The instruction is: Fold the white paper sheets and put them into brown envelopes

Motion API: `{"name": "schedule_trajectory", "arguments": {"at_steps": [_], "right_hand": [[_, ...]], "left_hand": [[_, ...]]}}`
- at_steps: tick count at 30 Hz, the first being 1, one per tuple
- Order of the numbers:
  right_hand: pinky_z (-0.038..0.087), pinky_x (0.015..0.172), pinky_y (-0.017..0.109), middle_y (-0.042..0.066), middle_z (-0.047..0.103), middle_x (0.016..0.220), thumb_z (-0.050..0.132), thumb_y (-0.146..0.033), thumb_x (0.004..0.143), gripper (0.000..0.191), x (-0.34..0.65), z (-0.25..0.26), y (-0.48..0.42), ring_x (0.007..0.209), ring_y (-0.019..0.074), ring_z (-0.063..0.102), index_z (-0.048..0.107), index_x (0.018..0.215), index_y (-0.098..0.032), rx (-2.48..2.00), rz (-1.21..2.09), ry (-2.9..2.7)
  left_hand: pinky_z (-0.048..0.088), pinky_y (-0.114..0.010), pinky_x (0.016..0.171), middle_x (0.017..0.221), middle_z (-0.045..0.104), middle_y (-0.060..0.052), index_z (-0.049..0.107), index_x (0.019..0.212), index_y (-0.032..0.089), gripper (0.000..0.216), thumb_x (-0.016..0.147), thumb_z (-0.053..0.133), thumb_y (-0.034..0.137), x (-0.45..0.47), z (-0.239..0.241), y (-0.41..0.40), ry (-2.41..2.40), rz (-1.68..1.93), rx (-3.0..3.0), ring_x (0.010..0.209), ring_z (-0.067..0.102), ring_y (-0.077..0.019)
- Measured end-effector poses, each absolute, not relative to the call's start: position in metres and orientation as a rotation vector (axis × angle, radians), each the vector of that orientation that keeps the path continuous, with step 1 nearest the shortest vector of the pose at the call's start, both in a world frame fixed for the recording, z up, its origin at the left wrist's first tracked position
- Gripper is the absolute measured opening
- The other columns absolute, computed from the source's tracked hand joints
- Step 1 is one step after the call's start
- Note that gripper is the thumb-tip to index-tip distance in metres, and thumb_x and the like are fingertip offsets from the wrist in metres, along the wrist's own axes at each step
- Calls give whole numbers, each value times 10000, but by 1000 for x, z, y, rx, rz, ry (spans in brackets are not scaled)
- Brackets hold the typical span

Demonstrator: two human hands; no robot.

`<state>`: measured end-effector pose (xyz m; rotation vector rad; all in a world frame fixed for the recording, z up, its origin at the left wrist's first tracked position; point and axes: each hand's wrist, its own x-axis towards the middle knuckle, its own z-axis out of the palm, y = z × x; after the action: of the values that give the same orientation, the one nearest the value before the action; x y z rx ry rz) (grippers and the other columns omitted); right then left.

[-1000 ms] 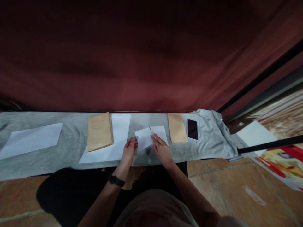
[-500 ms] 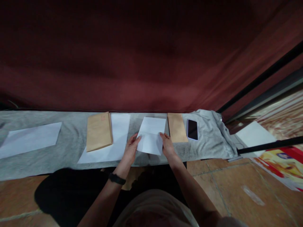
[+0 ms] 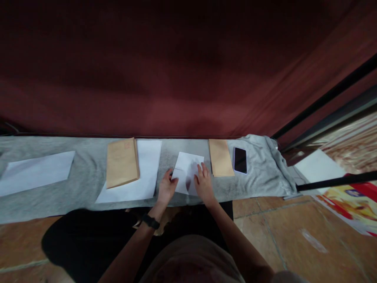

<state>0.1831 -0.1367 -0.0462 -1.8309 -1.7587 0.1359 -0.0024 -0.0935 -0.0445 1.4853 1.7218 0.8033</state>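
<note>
A white sheet of paper [image 3: 183, 163] with fold creases lies in front of me on the grey cloth. At its left edge is my left hand [image 3: 167, 188], thumb over the paper and fingers apart. My right hand [image 3: 204, 185] rests with spread fingers on the sheet's right side and casts a shadow across it. Left of the sheet, a stack of brown envelopes [image 3: 122, 163] sits on larger white sheets [image 3: 149, 167]. To the right lies another brown envelope [image 3: 221, 158].
A phone [image 3: 240, 160] lies right of the single envelope. Farther left is another white sheet [image 3: 38, 171]. The grey cloth [image 3: 85, 165] covers a narrow surface along a dark red curtain [image 3: 176, 98]. Black bars [image 3: 338, 181] and a printed box [image 3: 353, 206] stand at the right.
The sheet, earlier gripped at both sides, now lies lower and flatter with its crease showing. Both hands have loosened, and my right hand's fingers have spread over the paper.
</note>
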Motion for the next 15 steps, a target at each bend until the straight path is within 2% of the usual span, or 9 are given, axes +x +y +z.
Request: {"name": "schedule_trajectory", "arguments": {"at_steps": [4,6,8,11,15], "right_hand": [[295,1219,533,108,390,1633,435,-312,1051,490,171,-48,-148,1500,290,362,452,1527,-195,-1798,139,-2090],[265,1235,530,98,386,1636,456,-332,1052,488,169,-49,-150,1499,292,369,469,1521,-196,-1819,124,-2131],[270,1239,508,106,381,1635,468,-346,1054,503,171,-51,-151,1499,287,373,461,1528,-180,-1847,99,-2122],[291,1234,495,125,383,1630,481,-361,1054,526,182,-54,-152,1494,290,384,448,1538,-160,-1878,75,-2087],[318,1230,492,132,423,1607,453,-270,1047,498,206,-60,-157,1483,279,404,461,1528,-140,-1810,143,-2079]], "left_hand": [[551,-424,977,1245,645,-143,580,1356,154,480,877,542,149,5,-37,-103,1759,828,1792,1036,690,-259],[528,-418,1037,1314,602,-147,591,1345,159,496,858,523,94,6,-38,-104,1733,813,1853,1116,666,-258],[511,-410,1072,1295,603,-135,615,1316,165,516,822,526,48,3,-40,-102,1700,809,1857,1149,649,-252],[532,-421,1044,1195,622,-114,653,1268,174,508,787,558,40,-5,-42,-96,1675,843,1774,1071,662,-241],[589,-389,877,1127,631,-82,702,1201,195,471,753,613,85,-13,-42,-94,1654,890,1544,785,656,-167]]}}
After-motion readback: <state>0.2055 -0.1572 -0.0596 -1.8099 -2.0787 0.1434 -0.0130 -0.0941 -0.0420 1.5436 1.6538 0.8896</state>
